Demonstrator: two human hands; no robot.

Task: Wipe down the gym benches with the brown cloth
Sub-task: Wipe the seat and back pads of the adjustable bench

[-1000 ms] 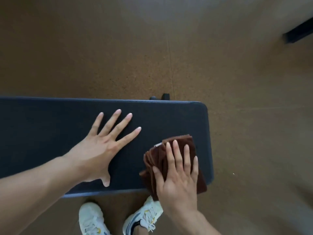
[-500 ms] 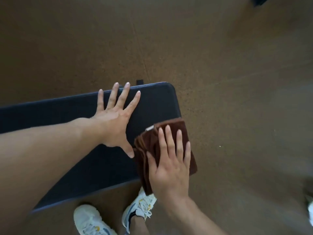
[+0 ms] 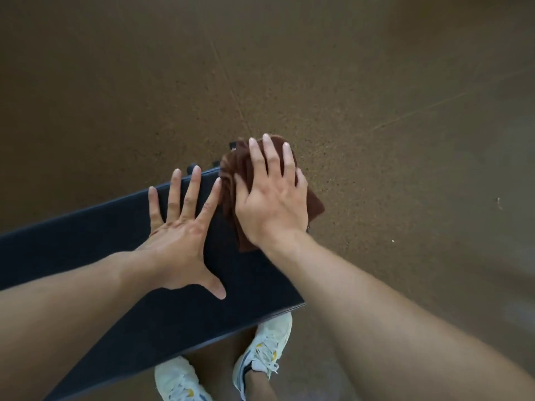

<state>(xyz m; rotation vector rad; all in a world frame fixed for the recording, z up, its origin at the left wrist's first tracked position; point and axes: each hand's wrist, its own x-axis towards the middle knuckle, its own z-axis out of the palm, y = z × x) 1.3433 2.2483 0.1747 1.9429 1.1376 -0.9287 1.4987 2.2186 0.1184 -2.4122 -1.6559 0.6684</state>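
A dark padded gym bench (image 3: 254,282) runs from the lower left up to its right end near the middle of the view. The folded brown cloth (image 3: 314,206) lies on that far right corner and hangs a little over the edge. My right hand (image 3: 272,198) presses flat on top of the cloth, fingers spread. My left hand (image 3: 179,235) rests flat on the bench pad just left of the cloth, fingers apart, holding nothing.
Brown speckled rubber floor (image 3: 376,111) surrounds the bench on the far and right sides. My feet in white sneakers (image 3: 260,351) stand under the bench's near edge. A bit of black bench frame (image 3: 233,145) pokes out behind the cloth.
My right hand has pushed the cloth away from me, from the near edge to the far right corner of the bench. The view has tilted and closed in; my left hand stays flat.
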